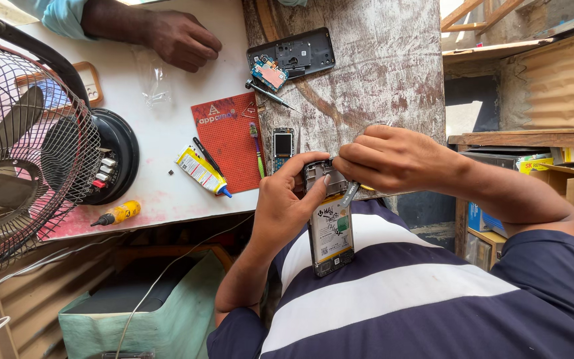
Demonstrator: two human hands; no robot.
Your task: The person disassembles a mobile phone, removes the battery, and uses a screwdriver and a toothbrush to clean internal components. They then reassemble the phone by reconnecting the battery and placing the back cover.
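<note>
Left hand [286, 203]: wrapped around the left side of the opened phone [330, 229]; the thumb is curled over the phone's top edge and the fingers are pressed together behind it.
Right hand [386, 158]: fingers are bunched and pinched on a slim metal tool [349, 193], whose tip is laid on the phone's upper part.
Opened phone: held upright against the striped shirt [393, 292], near the table's near edge; its back is off and a battery with a label is seen.
Worn wooden board [367, 73]: set far of the hands; a dark phone frame [300, 52] with a small circuit board [269, 72] is laid on it, a screwdriver [270, 94] just beside.
Small blue part [282, 145]: placed just far of the left hand.
Red mat [228, 136]: laid left of the board, with a glue tube [202, 171] at its near-left corner.
Fan [18, 143]: stood at the far left.
Another person's hand [179, 38]: rested on the white table [161, 133] at the far side.
</note>
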